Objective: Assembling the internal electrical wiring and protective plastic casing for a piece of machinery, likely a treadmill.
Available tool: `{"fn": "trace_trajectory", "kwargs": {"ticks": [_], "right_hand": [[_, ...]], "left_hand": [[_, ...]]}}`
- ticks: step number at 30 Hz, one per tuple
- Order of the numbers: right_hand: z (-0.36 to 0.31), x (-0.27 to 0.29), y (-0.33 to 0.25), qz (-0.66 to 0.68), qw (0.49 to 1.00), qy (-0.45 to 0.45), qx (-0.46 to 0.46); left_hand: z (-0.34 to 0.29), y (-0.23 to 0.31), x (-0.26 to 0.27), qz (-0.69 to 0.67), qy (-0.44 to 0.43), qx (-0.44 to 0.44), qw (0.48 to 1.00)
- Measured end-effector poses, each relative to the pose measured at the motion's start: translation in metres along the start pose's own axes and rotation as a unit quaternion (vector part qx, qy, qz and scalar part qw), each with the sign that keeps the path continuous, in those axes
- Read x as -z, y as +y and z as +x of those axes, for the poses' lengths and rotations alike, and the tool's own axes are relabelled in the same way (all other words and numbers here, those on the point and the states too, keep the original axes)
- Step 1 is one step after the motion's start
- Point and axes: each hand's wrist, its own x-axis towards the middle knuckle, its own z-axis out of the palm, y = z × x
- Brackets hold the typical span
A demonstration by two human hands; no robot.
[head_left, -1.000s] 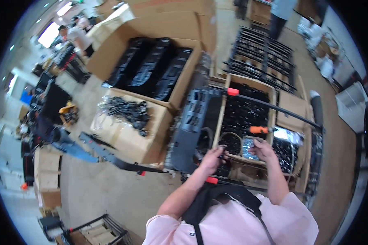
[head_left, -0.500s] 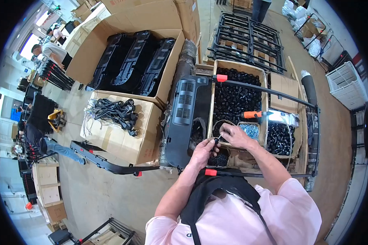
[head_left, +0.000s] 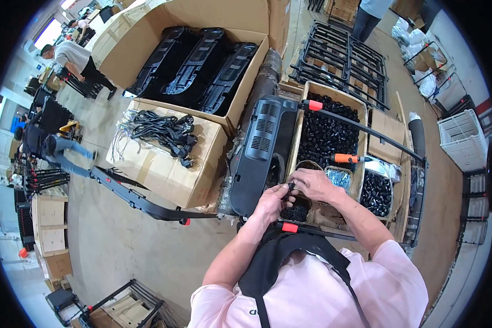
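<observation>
The left hand (head_left: 273,202) is pinching a small black part (head_left: 291,187) between its thumb and forefinger, and the part is poking out just past the thumb's tip. The other left fingers are curling in below it. The right hand (head_left: 314,185) is reaching across from the right, its back facing up and its bent fingers pointing toward the part. The right fingertips are meeting at or just beside the part's upper end; whether they are gripping it, too, I cannot tell, since the hand is hiding them. The part is therefore sitting in the narrow space between the two hands, which are almost touching.

Under and just before the hands, a tub (head_left: 310,215) of tiny black pieces is standing near the left fingers. Silver screws (head_left: 339,179) are lying in a small box just beyond the right wrist, and an orange tool (head_left: 346,158) is resting farther forward. Black caps (head_left: 325,128) are filling the big box ahead, while more caps are lying in a box to the right. A dark rail (head_left: 366,131) is crossing over the boxes, a red clip (head_left: 315,105) sitting at its left end. A black panel (head_left: 254,153) is lying to the left of the boxes.
</observation>
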Motion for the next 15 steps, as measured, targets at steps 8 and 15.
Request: {"fn": "trace_trajectory", "kwargs": {"ticks": [8, 15], "right_hand": [[0.021, -0.007, -0.034, -0.089, 0.994, -0.017, 0.063], [0.057, -0.042, -0.052, -0.07, 0.99, 0.071, 0.1]], "left_hand": [[-0.012, -0.001, 0.023, -0.062, 0.024, -0.026, 0.997], [-0.056, -0.005, 0.047, -0.116, -0.002, -0.07, 0.991]]}}
